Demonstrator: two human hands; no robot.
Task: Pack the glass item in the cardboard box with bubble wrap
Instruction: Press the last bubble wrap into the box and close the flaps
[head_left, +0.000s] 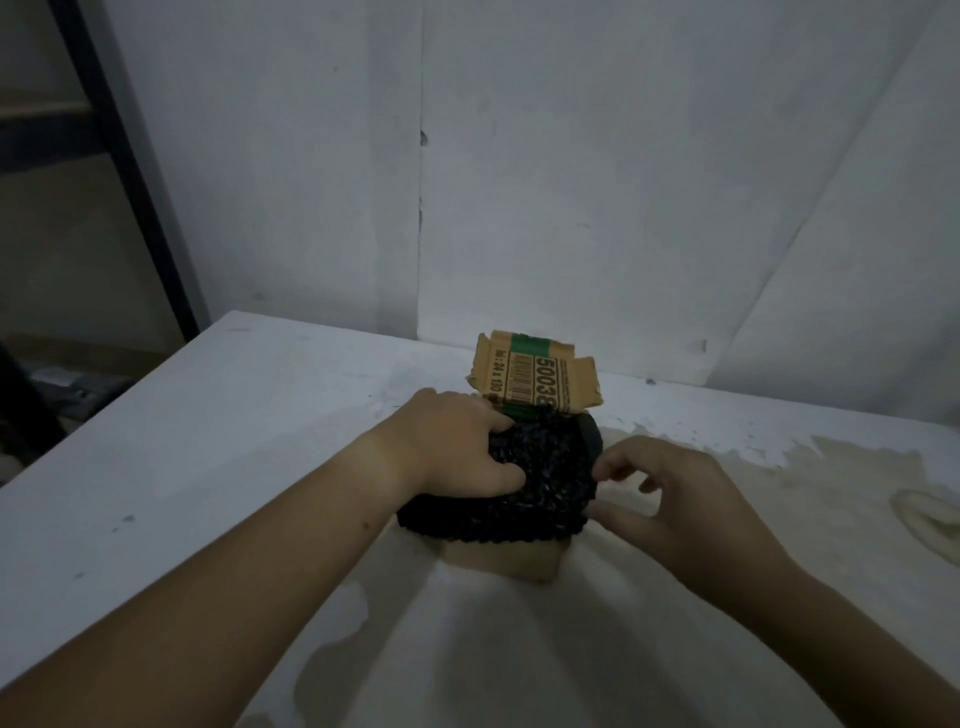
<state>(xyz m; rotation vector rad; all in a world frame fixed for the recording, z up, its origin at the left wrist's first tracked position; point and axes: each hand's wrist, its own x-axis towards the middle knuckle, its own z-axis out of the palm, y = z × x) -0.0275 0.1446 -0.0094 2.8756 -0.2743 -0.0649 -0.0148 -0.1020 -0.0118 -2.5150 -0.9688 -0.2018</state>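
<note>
Head cam: L hand (452, 441) grips black bubble-wrap bundle (540, 483) atop cardboard box (535, 374); R hand (685, 499) curled at bundle's edge, grip unclear.

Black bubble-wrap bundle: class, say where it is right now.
Head view, centre: the black bubble-wrap bundle sits atop the cardboard box, before its raised flap, left hand holding it, right hand at its right edge.

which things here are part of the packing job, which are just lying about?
Job: bubble wrap bundle, cardboard box, left hand gripping the bundle, right hand beside it. No glass item visible.
Lying about: table, dark frame at left.
</note>
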